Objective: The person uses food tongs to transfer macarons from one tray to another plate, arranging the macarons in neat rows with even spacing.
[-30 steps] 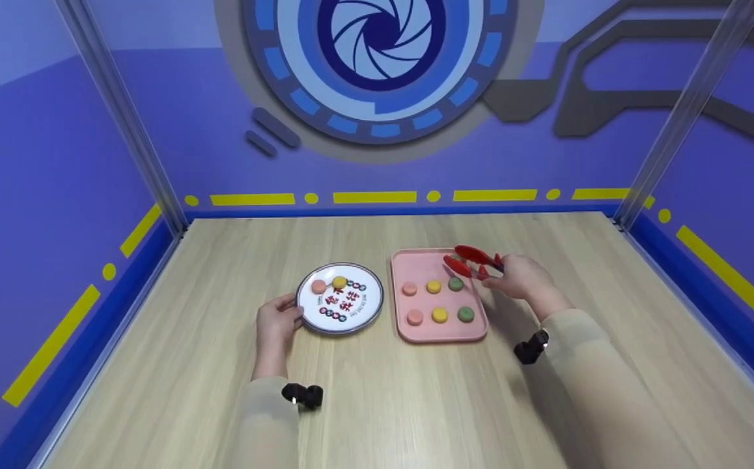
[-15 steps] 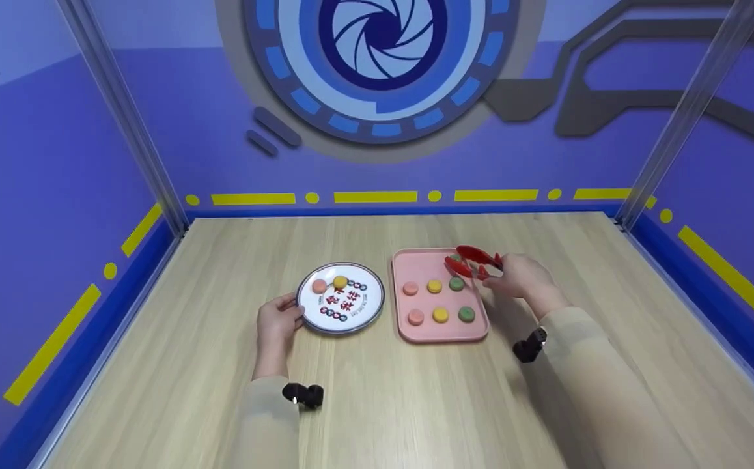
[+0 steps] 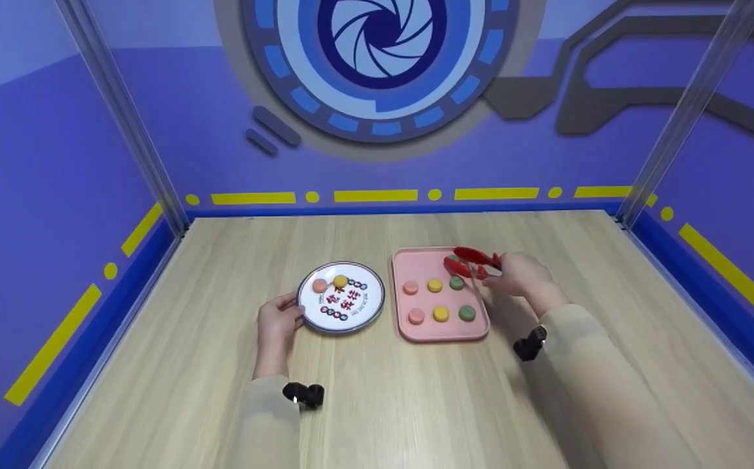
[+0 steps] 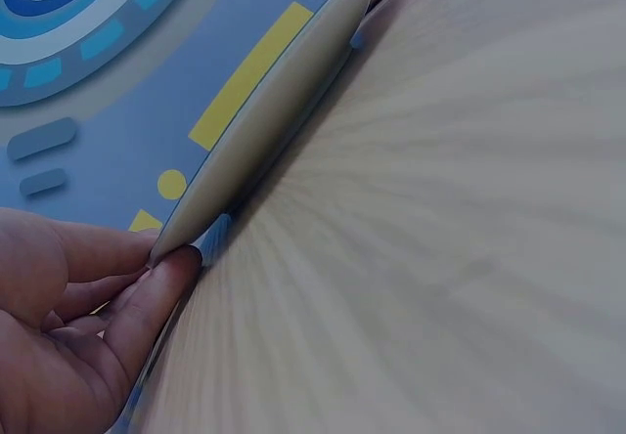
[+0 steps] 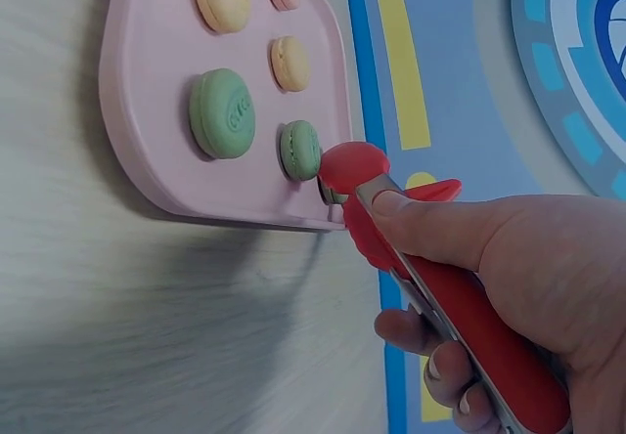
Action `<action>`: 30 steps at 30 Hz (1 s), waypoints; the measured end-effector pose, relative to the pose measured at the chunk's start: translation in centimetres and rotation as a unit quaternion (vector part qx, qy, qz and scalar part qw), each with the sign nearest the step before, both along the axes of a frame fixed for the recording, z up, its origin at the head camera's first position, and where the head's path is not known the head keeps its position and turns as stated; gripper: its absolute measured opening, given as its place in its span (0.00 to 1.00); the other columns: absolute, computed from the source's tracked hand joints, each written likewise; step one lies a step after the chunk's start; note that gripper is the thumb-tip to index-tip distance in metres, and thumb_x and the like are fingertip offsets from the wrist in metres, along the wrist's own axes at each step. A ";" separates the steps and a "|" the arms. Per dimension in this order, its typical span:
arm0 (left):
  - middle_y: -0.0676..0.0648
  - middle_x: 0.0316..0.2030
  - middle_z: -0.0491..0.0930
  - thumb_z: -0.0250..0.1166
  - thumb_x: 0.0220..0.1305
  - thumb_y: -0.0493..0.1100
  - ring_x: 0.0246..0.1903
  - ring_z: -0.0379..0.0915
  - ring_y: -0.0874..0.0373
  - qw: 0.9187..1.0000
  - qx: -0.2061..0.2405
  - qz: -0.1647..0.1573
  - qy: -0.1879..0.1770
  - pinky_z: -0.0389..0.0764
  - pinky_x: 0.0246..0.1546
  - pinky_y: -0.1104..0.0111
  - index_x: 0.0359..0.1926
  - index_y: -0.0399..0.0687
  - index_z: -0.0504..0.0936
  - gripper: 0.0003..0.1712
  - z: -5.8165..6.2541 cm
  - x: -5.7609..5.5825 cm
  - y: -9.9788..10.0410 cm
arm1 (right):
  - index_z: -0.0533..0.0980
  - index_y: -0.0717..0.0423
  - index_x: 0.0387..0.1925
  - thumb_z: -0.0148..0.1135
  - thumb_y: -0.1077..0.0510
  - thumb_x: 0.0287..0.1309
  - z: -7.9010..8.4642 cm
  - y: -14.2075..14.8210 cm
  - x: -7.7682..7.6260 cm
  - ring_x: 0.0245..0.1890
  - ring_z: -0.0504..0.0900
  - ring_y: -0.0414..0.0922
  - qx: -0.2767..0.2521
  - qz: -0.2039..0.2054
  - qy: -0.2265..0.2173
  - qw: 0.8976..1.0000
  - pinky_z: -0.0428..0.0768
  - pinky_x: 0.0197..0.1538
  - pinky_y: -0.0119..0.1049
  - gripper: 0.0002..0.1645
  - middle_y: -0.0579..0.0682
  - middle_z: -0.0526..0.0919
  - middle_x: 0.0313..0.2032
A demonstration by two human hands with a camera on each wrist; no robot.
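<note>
The wooden table (image 3: 377,404) carries a pink tray (image 3: 439,332) on the right and a round printed plate (image 3: 372,306) on the left, and neither is seen to have shifted over the last second. On the plate, a pink macaron (image 3: 320,285) and a yellow macaron (image 3: 340,281) lie side by side near its far-left edge, as they did before. Six macarons are counted on the tray in the head view, unchanged in number: pink, yellow and green in each of two rows.

The only change noted is small. The red tongs (image 3: 471,262), clenched in the right hand (image 3: 521,277) with thumb on top and fingers curled beneath, are drawn slightly closer to the far green macaron (image 3: 457,283) than a second ago. In the right wrist view the tong tips (image 5: 354,170) are seen just beside that macaron (image 5: 299,151), at the tray's far-right corner, with the jaws apart; whether they touch it cannot be told. The macaron is judged not yet grasped, so a pick-up appears only to be prepared.

The left hand (image 3: 278,320) is kept at the plate's near-left rim (image 4: 256,141), which is pinched between thumb and fingertips, steadying it as before.
</note>
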State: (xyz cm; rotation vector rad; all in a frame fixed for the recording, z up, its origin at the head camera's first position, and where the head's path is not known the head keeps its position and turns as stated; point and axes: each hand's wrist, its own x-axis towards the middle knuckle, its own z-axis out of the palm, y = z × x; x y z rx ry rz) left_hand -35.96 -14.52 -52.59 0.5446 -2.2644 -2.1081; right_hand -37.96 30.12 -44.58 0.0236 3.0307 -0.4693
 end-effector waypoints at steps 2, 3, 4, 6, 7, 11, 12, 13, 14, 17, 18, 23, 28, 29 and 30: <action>0.32 0.63 0.76 0.59 0.71 0.27 0.60 0.77 0.45 1.000 -0.002 0.003 -0.001 0.85 0.58 0.62 0.69 0.32 0.72 0.27 0.0 0.0 0.0 | 0.80 0.66 0.49 0.71 0.45 0.60 0.0 0.1 0.0 0.34 0.77 0.52 0.002 0.003 0.003 1.000 0.80 0.42 0.45 0.28 0.59 0.84 0.38; 0.31 0.63 0.76 0.59 0.70 0.27 0.60 0.77 0.45 1.000 0.000 0.003 0.002 0.86 0.57 0.62 0.69 0.32 0.72 0.27 -0.1 -0.1 0.0 | 0.80 0.66 0.48 0.71 0.45 0.60 0.0 0.1 -0.1 0.34 0.77 0.51 0.002 0.003 0.004 1.000 0.79 0.41 0.44 0.28 0.58 0.83 0.37; 0.31 0.63 0.75 0.59 0.70 0.27 0.60 0.77 0.45 1.000 0.002 0.003 0.004 0.86 0.56 0.63 0.69 0.31 0.72 0.27 -0.1 -0.1 0.0 | 0.80 0.66 0.47 0.71 0.45 0.60 -0.1 0.1 -0.1 0.33 0.76 0.51 0.002 0.004 0.005 1.000 0.78 0.40 0.44 0.28 0.58 0.83 0.36; 0.30 0.63 0.76 0.59 0.70 0.26 0.59 0.78 0.45 1.000 0.003 0.004 0.006 0.87 0.54 0.64 0.69 0.30 0.72 0.27 -0.1 -0.1 0.1 | 0.80 0.66 0.47 0.72 0.45 0.60 -0.1 0.0 -0.1 0.33 0.76 0.51 -0.001 0.000 0.002 1.000 0.76 0.39 0.42 0.28 0.57 0.82 0.35; 0.30 0.63 0.76 0.59 0.69 0.26 0.58 0.78 0.46 1.000 0.003 0.005 0.006 0.87 0.53 0.64 0.69 0.30 0.72 0.27 -0.1 -0.1 0.0 | 0.80 0.66 0.48 0.72 0.44 0.60 0.0 0.0 -0.1 0.33 0.76 0.51 -0.003 -0.003 0.000 1.000 0.75 0.38 0.42 0.29 0.56 0.81 0.35; 0.29 0.63 0.76 0.58 0.69 0.26 0.57 0.78 0.45 1.000 0.001 0.005 0.008 0.88 0.51 0.65 0.68 0.29 0.72 0.27 -0.1 -0.1 0.0 | 0.80 0.66 0.50 0.72 0.44 0.60 0.1 -0.2 0.0 0.34 0.76 0.51 -0.006 -0.012 -0.007 1.000 0.76 0.40 0.42 0.30 0.57 0.82 0.36; 0.29 0.63 0.76 0.58 0.69 0.26 0.58 0.78 0.45 1.000 0.003 0.005 0.009 0.88 0.51 0.64 0.69 0.29 0.72 0.27 -0.1 -0.1 0.0 | 0.80 0.66 0.50 0.72 0.44 0.60 0.1 -0.3 0.0 0.34 0.77 0.51 -0.006 -0.013 -0.007 1.000 0.76 0.40 0.42 0.30 0.57 0.83 0.37; 0.29 0.63 0.76 0.58 0.69 0.26 0.58 0.78 0.45 1.000 0.005 0.004 0.010 0.88 0.51 0.64 0.69 0.29 0.71 0.27 -0.1 -0.1 0.0 | 0.80 0.66 0.50 0.72 0.44 0.61 0.2 -0.3 0.0 0.34 0.77 0.51 -0.008 -0.011 -0.006 1.000 0.77 0.40 0.42 0.30 0.57 0.83 0.37; 0.28 0.63 0.75 0.58 0.69 0.26 0.58 0.78 0.44 1.000 0.009 0.003 0.012 0.88 0.52 0.64 0.69 0.28 0.71 0.27 -0.2 -0.1 0.1 | 0.80 0.66 0.50 0.72 0.44 0.61 0.2 -0.4 0.0 0.34 0.77 0.51 -0.009 -0.010 -0.004 1.000 0.77 0.40 0.42 0.29 0.58 0.83 0.37; 0.28 0.64 0.74 0.57 0.69 0.25 0.59 0.77 0.44 1.000 0.019 0.002 0.016 0.87 0.53 0.63 0.69 0.27 0.70 0.27 -0.2 -0.1 0.0 | 0.81 0.65 0.48 0.72 0.44 0.60 0.5 -0.7 0.1 0.33 0.77 0.51 -0.006 0.002 0.009 1.000 0.78 0.39 0.41 0.28 0.57 0.84 0.36; 0.28 0.64 0.74 0.57 0.69 0.25 0.59 0.77 0.43 1.000 0.022 0.002 0.016 0.87 0.53 0.63 0.69 0.27 0.70 0.27 -0.2 -0.1 0.1 | 0.81 0.65 0.47 0.73 0.44 0.60 0.7 -0.8 0.2 0.32 0.77 0.50 -0.004 0.008 0.013 1.000 0.77 0.38 0.41 0.28 0.57 0.84 0.35; 0.27 0.64 0.74 0.57 0.69 0.25 0.59 0.77 0.43 1.000 0.025 0.001 0.019 0.87 0.53 0.64 0.69 0.26 0.70 0.27 -0.2 -0.1 0.0 | 0.81 0.65 0.48 0.73 0.45 0.60 1.0 -1.8 0.4 0.33 0.77 0.50 -0.009 0.024 0.028 0.999 0.78 0.37 0.39 0.28 0.58 0.85 0.37; 0.28 0.63 0.75 0.57 0.70 0.26 0.59 0.77 0.44 1.000 0.020 0.003 0.015 0.87 0.54 0.64 0.69 0.27 0.70 0.27 -0.2 -0.1 0.1 | 0.81 0.63 0.46 0.73 0.47 0.60 1.1 -3.0 0.4 0.31 0.78 0.49 -0.016 0.048 0.039 0.998 0.79 0.36 0.38 0.25 0.57 0.86 0.36; 0.28 0.63 0.75 0.57 0.70 0.26 0.59 0.77 0.44 1.000 0.020 0.002 0.015 0.87 0.55 0.63 0.69 0.27 0.70 0.27 -0.1 -0.1 0.0 | 0.81 0.63 0.46 0.73 0.47 0.60 1.1 -3.3 0.5 0.31 0.78 0.49 -0.014 0.056 0.042 0.997 0.80 0.36 0.38 0.24 0.57 0.86 0.36; 0.29 0.63 0.75 0.57 0.70 0.26 0.58 0.77 0.45 1.000 0.018 0.003 0.014 0.87 0.54 0.64 0.69 0.28 0.70 0.27 -0.1 0.0 0.1 | 0.81 0.63 0.46 0.73 0.47 0.60 1.1 -3.5 0.5 0.31 0.78 0.49 -0.014 0.063 0.044 0.997 0.81 0.36 0.39 0.24 0.58 0.87 0.37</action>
